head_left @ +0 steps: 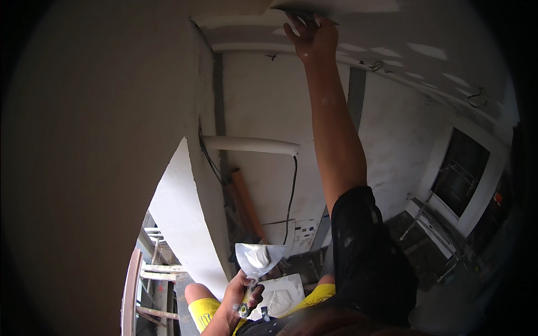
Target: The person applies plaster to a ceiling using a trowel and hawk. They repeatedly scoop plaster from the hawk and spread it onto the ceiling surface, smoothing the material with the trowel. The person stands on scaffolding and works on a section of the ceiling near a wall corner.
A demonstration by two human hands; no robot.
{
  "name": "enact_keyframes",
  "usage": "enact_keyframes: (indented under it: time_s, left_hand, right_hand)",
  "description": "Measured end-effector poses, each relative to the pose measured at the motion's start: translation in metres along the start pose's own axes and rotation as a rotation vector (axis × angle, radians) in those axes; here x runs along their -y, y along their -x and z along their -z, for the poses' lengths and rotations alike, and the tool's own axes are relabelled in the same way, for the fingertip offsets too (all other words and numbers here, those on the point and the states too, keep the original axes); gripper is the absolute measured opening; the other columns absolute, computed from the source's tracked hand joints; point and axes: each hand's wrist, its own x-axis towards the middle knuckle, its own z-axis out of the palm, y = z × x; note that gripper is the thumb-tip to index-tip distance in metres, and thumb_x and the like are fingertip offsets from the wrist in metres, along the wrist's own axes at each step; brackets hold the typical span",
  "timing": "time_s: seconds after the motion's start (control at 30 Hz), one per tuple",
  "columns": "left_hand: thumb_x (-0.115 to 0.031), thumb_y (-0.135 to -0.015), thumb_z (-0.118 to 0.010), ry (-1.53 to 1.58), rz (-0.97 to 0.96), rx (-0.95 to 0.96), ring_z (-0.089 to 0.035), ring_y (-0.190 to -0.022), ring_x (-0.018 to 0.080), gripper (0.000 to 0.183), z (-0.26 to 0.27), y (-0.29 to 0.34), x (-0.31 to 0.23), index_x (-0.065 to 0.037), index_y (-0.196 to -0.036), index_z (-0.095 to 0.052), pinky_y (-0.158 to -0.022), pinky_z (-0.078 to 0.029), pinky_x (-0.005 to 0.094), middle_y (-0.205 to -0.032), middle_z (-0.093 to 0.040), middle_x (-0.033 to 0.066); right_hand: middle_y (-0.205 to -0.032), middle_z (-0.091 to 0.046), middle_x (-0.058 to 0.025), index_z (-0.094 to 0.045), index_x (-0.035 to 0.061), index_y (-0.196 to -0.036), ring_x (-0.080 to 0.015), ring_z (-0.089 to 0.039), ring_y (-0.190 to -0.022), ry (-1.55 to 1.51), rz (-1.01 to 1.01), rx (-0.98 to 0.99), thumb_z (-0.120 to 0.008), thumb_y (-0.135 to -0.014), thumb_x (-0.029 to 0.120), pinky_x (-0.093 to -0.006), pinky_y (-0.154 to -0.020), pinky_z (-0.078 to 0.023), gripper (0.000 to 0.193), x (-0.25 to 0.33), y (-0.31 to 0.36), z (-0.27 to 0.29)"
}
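Observation:
Down near my lap, my left hand (236, 291) is wrapped round the handle of a wide putty knife (244, 253), its blade tipped upward. A lump of white filler (258, 258) sits on that blade. My right arm stretches high overhead, and my right hand (316, 38) presses a thin dark blade, which looks like a scraper (302, 12), flat against the ceiling (358, 25). Its handle is hidden by the hand. Between my knees lies a pale board (296, 284) with more white filler (276, 301) spread on it.
A pale pipe (252, 145) juts from the wall corner, with a black cable (291, 196) hanging from its end. Orange pipes (246, 204) lean beyond it. Loose wires (476, 99) dangle from the ceiling. Scaffold bars (159, 271) stand lower left; a window (460, 171) is at right.

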Motion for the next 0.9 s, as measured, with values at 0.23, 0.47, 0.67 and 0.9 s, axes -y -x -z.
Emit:
enact_keyframes:
  time_s: [0.23,0.47,0.67,0.9]
  left_hand:
    - [-0.014,-0.09,-0.041,0.012,0.065,0.109,-0.04,-0.041,0.0199,0.054,0.022,-0.003,-0.002,-0.021,-0.143,-0.034,-0.037,-0.037,0.0264,-0.064,-0.046,0.0139]
    - [-0.013,-0.09,-0.041,-0.06,0.089,0.094,-0.04,-0.04,0.0192,0.05,0.016,-0.003,-0.007,-0.02,-0.139,-0.038,-0.037,-0.036,0.0267,-0.063,-0.046,0.0137]
    - [-0.012,-0.087,-0.044,-0.016,0.099,0.064,-0.042,-0.04,0.0192,0.039,0.006,-0.003,-0.011,-0.012,-0.126,-0.044,-0.036,-0.039,0.0268,-0.06,-0.047,0.0134]
    - [-0.01,-0.086,-0.045,0.02,0.105,0.078,-0.044,-0.043,0.0187,0.036,0.015,-0.002,-0.01,-0.01,-0.122,-0.046,-0.037,-0.04,0.0263,-0.063,-0.048,0.013]
  right_hand:
    - [-0.115,-0.06,-0.0154,-0.047,0.0013,-0.12,-0.0338,-0.065,-0.108,-0.055,0.046,-0.086,-0.049,-0.096,0.017,-0.0503,-0.096,-0.045,0.029,0.039,0.044,-0.053]
    - [-0.109,-0.064,-0.0132,-0.053,0.0059,-0.109,-0.032,-0.066,-0.107,-0.017,0.125,0.029,-0.052,-0.094,0.019,-0.0484,-0.094,-0.045,0.02,0.081,0.068,-0.077]
    - [-0.11,-0.064,-0.0171,-0.053,0.0025,-0.112,-0.0323,-0.066,-0.106,0.043,0.253,0.109,-0.053,-0.094,0.018,-0.0459,-0.093,-0.046,0.024,0.111,0.104,-0.111]
    - [-0.114,-0.063,-0.0183,-0.055,-0.0017,-0.114,-0.0315,-0.066,-0.105,0.087,0.397,0.306,-0.05,-0.097,0.017,-0.0443,-0.096,-0.045,0.026,0.144,0.145,-0.133]
